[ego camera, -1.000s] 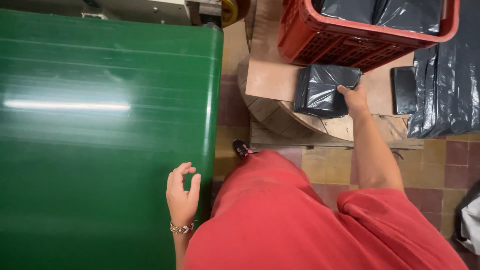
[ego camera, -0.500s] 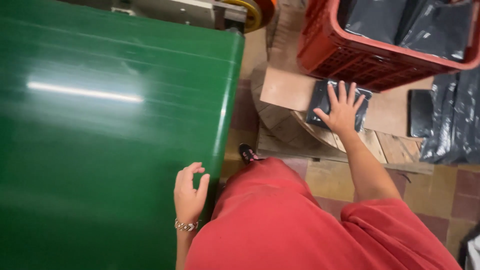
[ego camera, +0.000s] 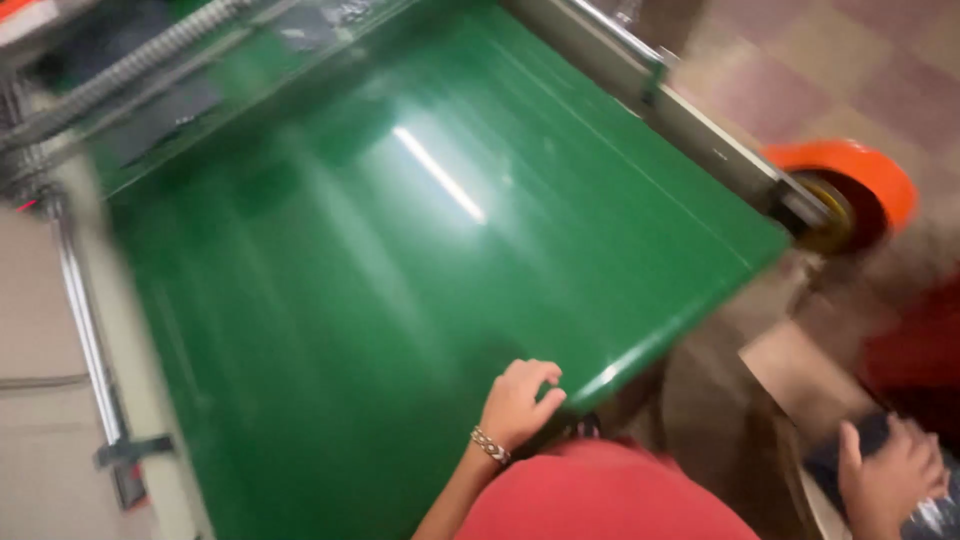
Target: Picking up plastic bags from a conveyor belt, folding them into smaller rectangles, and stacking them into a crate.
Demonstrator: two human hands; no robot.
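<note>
Green conveyor belt [ego camera: 400,280], glossy under a light streak, fills the view. Left hand [ego camera: 518,400], chain bracelet [ego camera: 489,445] at the wrist, rests on its near edge, fingers loosely curled. Right hand [ego camera: 885,475], blurred, lies with fingers spread on a dark plastic-wrapped package [ego camera: 930,505] at lower right. Beyond: orange wheel [ego camera: 845,185], metal side rail [ego camera: 680,100], tiled floor [ego camera: 800,60].

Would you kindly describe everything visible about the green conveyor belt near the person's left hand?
The green conveyor belt is a wide, smooth, glossy sheet, seemingly rubber or plastic, with a bright streak of reflected light across it. It runs diagonally through the blurred head view, framed by pale metal side rails; an orange wheel sits beside its right rail. Nothing lies on it. The left hand, wearing a bracelet, rests with curled fingers at its near edge.
</note>
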